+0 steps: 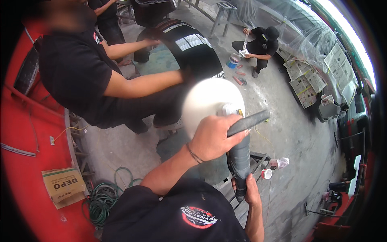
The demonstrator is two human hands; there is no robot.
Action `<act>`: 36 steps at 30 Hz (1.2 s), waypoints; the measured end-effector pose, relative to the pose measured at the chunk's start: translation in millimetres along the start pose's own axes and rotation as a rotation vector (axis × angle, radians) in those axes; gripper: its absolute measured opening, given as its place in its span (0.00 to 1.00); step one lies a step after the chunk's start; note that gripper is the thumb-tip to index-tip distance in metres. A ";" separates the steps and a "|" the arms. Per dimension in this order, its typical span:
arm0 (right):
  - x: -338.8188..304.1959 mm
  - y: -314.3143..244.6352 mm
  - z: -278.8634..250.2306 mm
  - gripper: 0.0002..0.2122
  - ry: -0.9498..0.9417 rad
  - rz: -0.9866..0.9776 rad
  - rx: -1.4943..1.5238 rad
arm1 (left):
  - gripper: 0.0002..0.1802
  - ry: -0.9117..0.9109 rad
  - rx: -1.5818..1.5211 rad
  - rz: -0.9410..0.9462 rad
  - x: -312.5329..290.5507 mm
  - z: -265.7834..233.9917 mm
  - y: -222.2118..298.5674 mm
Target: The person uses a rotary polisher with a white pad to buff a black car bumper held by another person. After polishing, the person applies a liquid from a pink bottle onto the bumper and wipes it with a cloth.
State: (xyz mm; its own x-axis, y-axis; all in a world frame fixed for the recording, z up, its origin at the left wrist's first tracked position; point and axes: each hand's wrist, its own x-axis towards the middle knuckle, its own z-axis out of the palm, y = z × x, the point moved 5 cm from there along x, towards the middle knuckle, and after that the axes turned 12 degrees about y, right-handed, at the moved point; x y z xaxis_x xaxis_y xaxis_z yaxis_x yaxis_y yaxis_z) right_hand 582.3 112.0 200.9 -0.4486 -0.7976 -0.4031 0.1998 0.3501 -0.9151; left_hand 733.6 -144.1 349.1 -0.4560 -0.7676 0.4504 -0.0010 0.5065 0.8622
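Note:
I hold a dark polisher [239, 159] in front of me with both hands. My left hand [213, 137] is wrapped round its side handle [250, 122], near the head. Farther back, my right hand [251, 191] grips the rear of the body. At the polisher's front is a large round white pad [209, 94], partly blurred. Just beyond it lies a glossy black curved panel [189, 46] with bright reflections. Whether the pad touches the panel I cannot tell.
Left of the panel, a co-worker [76, 76] reaches over it with both arms. Another person [262, 44] crouches at the far right beside a paint can [234, 61]. A vehicle covered in plastic and newspaper [308, 78] stands right. A coiled green hose [102, 203] and cardboard box [64, 186] lie lower left.

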 end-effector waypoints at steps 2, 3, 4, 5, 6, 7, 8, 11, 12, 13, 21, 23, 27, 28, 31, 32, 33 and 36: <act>-14.0 10.4 -4.2 0.38 0.006 0.018 0.014 | 0.18 -0.006 -0.037 -0.005 -13.9 9.8 -2.7; -17.6 18.0 -7.8 0.40 0.016 0.020 -0.011 | 0.19 -0.027 -0.039 -0.020 -18.6 15.0 -6.9; -19.5 20.6 -9.6 0.38 0.028 0.021 0.002 | 0.18 -0.026 -0.044 -0.019 -21.4 18.4 -9.5; -21.8 23.0 -11.7 0.37 0.042 0.022 0.013 | 0.18 -0.025 -0.052 -0.019 -23.9 22.3 -11.8; -23.7 24.9 -13.3 0.35 0.055 0.024 0.024 | 0.18 -0.023 -0.060 -0.019 -25.5 24.4 -12.6; -23.1 23.5 -13.5 0.32 0.055 0.012 -0.022 | 0.18 -0.011 -0.059 -0.017 -24.8 23.4 -12.3; -19.4 19.1 -13.4 0.29 0.054 0.004 -0.068 | 0.17 -0.001 -0.057 -0.018 -22.6 21.6 -12.7; -6.8 -11.0 -2.1 0.23 0.152 0.022 -0.245 | 0.16 0.030 -0.074 -0.033 -10.8 8.2 -11.4; -3.2 -26.8 3.9 0.23 0.205 0.038 -0.314 | 0.16 0.039 -0.087 -0.041 -5.9 3.1 -11.3; 1.4 -45.1 11.9 0.26 0.206 0.018 -0.285 | 0.16 0.074 -0.100 -0.033 -1.1 -2.7 -10.0; 49.8 -126.1 56.4 0.25 0.154 -0.116 -0.485 | 0.14 0.197 -0.075 -0.043 53.3 -66.3 -8.6; 59.1 -139.5 66.0 0.25 0.162 -0.096 -0.467 | 0.14 0.218 -0.058 0.057 74.8 -73.3 -5.9; 68.4 -154.5 87.3 0.19 0.180 -0.133 -0.403 | 0.14 0.202 -0.129 0.063 94.7 -81.1 -14.1; 67.5 -155.0 90.4 0.18 0.187 -0.159 -0.377 | 0.13 0.197 -0.146 0.054 94.8 -82.6 -16.5; 58.9 -130.3 88.4 0.15 0.177 -0.100 -0.338 | 0.14 0.162 -0.075 0.025 74.0 -82.1 -9.6; 54.8 -121.2 87.4 0.14 0.161 -0.087 -0.321 | 0.14 0.154 -0.049 0.011 64.7 -81.9 -6.5; 49.6 -114.4 89.7 0.13 0.125 -0.051 -0.314 | 0.15 0.132 -0.010 0.028 55.1 -80.9 -5.6; 36.0 -70.8 83.6 0.22 0.081 0.087 -0.367 | 0.17 0.117 -0.126 0.054 26.4 -66.9 -10.8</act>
State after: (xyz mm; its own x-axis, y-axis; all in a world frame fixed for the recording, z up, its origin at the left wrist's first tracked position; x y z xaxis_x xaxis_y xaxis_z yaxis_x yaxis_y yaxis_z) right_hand 624.9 17.4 251.3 -0.5144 -0.7207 -0.4647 -0.0782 0.5791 -0.8115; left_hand 781.0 -196.2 367.2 -0.3455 -0.7850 0.5142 0.1354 0.5005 0.8551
